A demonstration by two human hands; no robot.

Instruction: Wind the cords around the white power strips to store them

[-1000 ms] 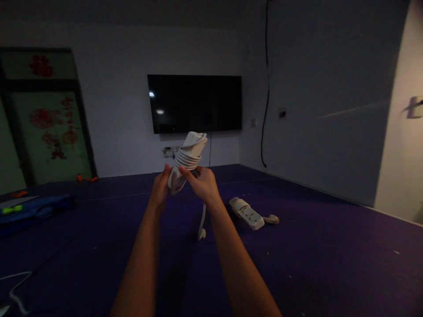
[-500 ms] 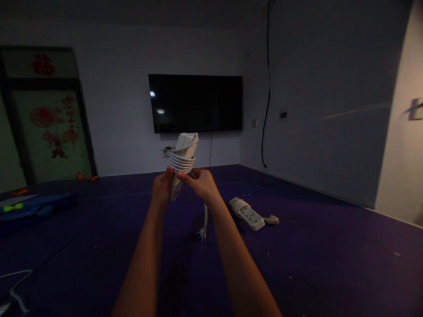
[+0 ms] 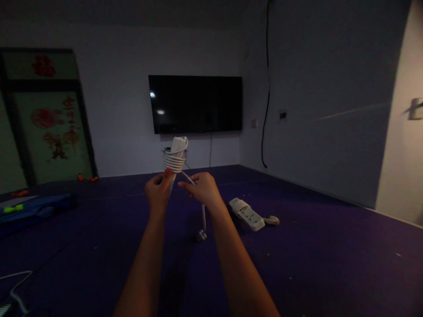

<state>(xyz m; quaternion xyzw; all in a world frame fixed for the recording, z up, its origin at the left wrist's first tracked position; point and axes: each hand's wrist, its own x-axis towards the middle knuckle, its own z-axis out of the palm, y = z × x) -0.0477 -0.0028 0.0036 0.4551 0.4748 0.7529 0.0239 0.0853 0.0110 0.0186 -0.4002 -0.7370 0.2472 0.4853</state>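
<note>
My left hand (image 3: 157, 192) is closed round the lower end of a white power strip (image 3: 176, 155), held upright in front of me with several turns of its white cord wound round its upper part. My right hand (image 3: 202, 188) pinches the loose stretch of that cord (image 3: 203, 213) just right of the strip. From my fingers the cord hangs down to its plug (image 3: 201, 236), which dangles between my forearms above the floor.
A second white power strip (image 3: 247, 213) with its plug lies on the purple floor (image 3: 330, 246) to the right. A dark TV (image 3: 195, 104) hangs on the far wall. Blue items (image 3: 33, 209) lie at the left, a thin white cable (image 3: 16, 286) at bottom left.
The power strip has turned from leaning right to nearly upright and shifted left. My right hand has drawn away from it, pulling the cord taut; the plug swings slightly.
</note>
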